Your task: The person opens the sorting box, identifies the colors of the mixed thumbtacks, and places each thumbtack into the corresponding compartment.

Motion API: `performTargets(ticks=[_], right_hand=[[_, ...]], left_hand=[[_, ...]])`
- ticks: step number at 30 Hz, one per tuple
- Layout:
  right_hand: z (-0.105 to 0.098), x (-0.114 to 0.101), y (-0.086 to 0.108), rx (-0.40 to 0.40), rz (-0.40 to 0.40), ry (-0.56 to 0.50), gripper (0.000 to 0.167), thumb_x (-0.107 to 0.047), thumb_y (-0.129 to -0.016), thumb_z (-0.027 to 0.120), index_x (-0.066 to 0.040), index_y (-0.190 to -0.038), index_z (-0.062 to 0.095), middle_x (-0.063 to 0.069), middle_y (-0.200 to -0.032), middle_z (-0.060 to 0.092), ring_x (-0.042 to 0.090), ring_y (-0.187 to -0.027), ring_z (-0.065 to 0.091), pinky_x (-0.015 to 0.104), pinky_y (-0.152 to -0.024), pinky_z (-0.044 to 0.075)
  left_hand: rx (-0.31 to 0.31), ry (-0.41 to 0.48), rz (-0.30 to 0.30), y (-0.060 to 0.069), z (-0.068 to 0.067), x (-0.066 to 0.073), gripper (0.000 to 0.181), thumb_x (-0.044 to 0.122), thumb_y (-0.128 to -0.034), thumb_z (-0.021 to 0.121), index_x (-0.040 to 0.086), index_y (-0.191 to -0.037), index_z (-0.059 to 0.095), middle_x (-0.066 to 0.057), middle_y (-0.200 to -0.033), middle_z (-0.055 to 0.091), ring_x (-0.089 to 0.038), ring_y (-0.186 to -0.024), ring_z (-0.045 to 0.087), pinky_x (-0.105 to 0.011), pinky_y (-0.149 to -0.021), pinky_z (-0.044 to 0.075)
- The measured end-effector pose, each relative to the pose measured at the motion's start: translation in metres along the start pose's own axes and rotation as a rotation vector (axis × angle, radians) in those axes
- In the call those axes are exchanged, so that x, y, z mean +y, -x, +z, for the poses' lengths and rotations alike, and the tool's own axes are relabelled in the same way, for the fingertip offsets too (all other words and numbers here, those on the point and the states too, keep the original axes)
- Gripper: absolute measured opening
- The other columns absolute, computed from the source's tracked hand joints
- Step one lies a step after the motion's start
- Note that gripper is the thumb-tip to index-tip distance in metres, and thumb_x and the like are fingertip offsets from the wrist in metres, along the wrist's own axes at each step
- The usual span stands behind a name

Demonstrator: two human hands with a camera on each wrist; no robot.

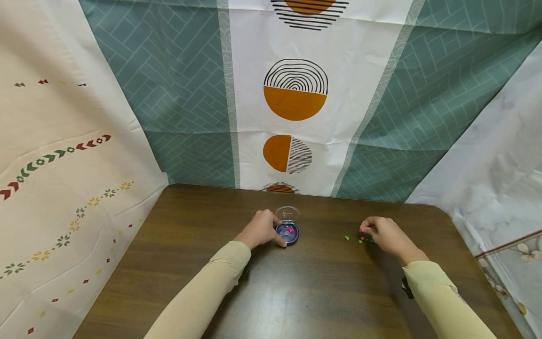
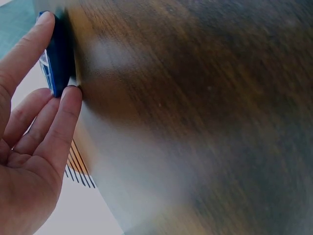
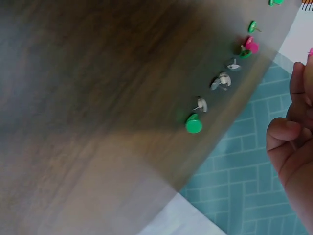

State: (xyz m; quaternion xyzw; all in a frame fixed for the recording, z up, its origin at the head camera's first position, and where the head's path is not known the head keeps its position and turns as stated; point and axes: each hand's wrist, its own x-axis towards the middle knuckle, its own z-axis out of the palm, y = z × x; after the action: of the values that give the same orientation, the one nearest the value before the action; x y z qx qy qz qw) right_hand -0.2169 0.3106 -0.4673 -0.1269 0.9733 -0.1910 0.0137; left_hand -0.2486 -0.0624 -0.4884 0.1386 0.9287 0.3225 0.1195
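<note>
My left hand [image 1: 263, 229] holds a small round blue container [image 1: 287, 243] by its side, thumb and fingers on its rim; its clear lid [image 1: 288, 213] stands raised and pink pieces [image 1: 290, 230] lie inside. In the left wrist view the fingers of my left hand [image 2: 34, 117] touch the container's edge [image 2: 61, 58]. My right hand [image 1: 387, 237] pinches a pink tack [image 1: 361, 230] above the table; in the right wrist view only a bit of pink [image 3: 311, 51] shows at the fingertips of that hand [image 3: 298, 127]. Below are green tacks [image 3: 193, 124], a pink one [image 3: 251, 45] and whitish ones [image 3: 223, 80].
The brown wooden table [image 1: 313, 292] reaches back to a patterned curtain [image 1: 296, 155]. A cream cloth [image 1: 63, 188] with printed motifs hangs at the left, and a pale floral cloth [image 1: 504, 202] at the right. A green tack [image 1: 346, 238] lies between the container and my right hand.
</note>
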Motion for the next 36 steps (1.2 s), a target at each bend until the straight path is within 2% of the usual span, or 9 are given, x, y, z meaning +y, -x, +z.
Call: performTargets(ticks=[9,13,17,20,24,29,36], right_hand=[[-0.002,-0.020,-0.011,-0.029,-0.009,-0.064,0.013,-0.022,-0.091,0.060,-0.012,-0.092,0.067,0.004,-0.090,0.068,0.012,-0.068,0.052,0.027,-0.061,0.042],[-0.002,-0.032,-0.018,-0.036,-0.011,-0.097,0.014,-0.021,-0.092,0.059,-0.010,-0.094,0.067,0.007,-0.094,0.068,0.013,-0.062,0.056,0.027,-0.061,0.045],[-0.003,-0.044,-0.024,-0.056,0.017,-0.134,0.014,-0.020,-0.093,0.058,-0.009,-0.095,0.066,0.010,-0.096,0.067,0.014,-0.050,0.052,0.028,-0.052,0.046],[-0.002,-0.055,-0.030,-0.048,-0.001,-0.127,0.011,-0.019,-0.093,0.058,-0.011,-0.093,0.066,0.009,-0.095,0.068,0.013,-0.056,0.051,0.028,-0.054,0.045],[0.000,-0.070,-0.037,-0.027,-0.052,-0.105,0.009,-0.019,-0.092,0.059,-0.017,-0.087,0.066,0.002,-0.091,0.069,0.012,-0.073,0.053,0.029,-0.065,0.042],[0.003,-0.089,-0.045,-0.040,-0.063,-0.130,0.009,-0.021,-0.091,0.060,-0.021,-0.084,0.066,-0.004,-0.086,0.068,0.013,-0.069,0.051,0.028,-0.062,0.043],[0.013,-0.115,-0.056,-0.013,-0.083,-0.117,0.011,-0.020,-0.091,0.062,-0.023,-0.081,0.066,-0.006,-0.083,0.068,0.011,-0.068,0.053,0.028,-0.063,0.044]], left_hand=[[0.003,-0.013,0.013,0.001,-0.001,0.000,0.065,0.038,-0.0468,0.092,0.012,-0.104,0.073,-0.002,-0.104,0.071,-0.014,-0.097,0.061,-0.031,-0.087,0.051],[0.004,-0.009,0.008,0.001,-0.001,0.001,0.065,0.037,-0.0467,0.093,0.011,-0.104,0.073,-0.002,-0.103,0.071,-0.014,-0.096,0.061,-0.031,-0.086,0.052],[-0.001,-0.004,0.012,0.000,-0.001,0.000,0.066,0.038,-0.0465,0.093,0.011,-0.104,0.073,-0.002,-0.104,0.071,-0.014,-0.095,0.061,-0.031,-0.086,0.052],[0.004,-0.003,0.018,-0.001,0.000,-0.001,0.067,0.039,-0.0460,0.093,0.011,-0.103,0.073,-0.002,-0.103,0.071,-0.014,-0.095,0.061,-0.031,-0.087,0.051],[0.011,0.000,0.017,-0.001,0.001,-0.002,0.066,0.038,-0.0460,0.093,0.011,-0.103,0.073,-0.002,-0.103,0.071,-0.014,-0.096,0.062,-0.031,-0.086,0.052],[-0.002,0.002,0.005,-0.001,0.002,-0.002,0.065,0.039,-0.0463,0.092,0.013,-0.102,0.074,0.000,-0.102,0.071,-0.013,-0.096,0.061,-0.030,-0.086,0.052],[-0.011,0.004,-0.009,0.001,0.001,-0.001,0.065,0.040,-0.0475,0.092,0.013,-0.103,0.073,0.001,-0.102,0.071,-0.011,-0.093,0.060,-0.031,-0.085,0.052]])
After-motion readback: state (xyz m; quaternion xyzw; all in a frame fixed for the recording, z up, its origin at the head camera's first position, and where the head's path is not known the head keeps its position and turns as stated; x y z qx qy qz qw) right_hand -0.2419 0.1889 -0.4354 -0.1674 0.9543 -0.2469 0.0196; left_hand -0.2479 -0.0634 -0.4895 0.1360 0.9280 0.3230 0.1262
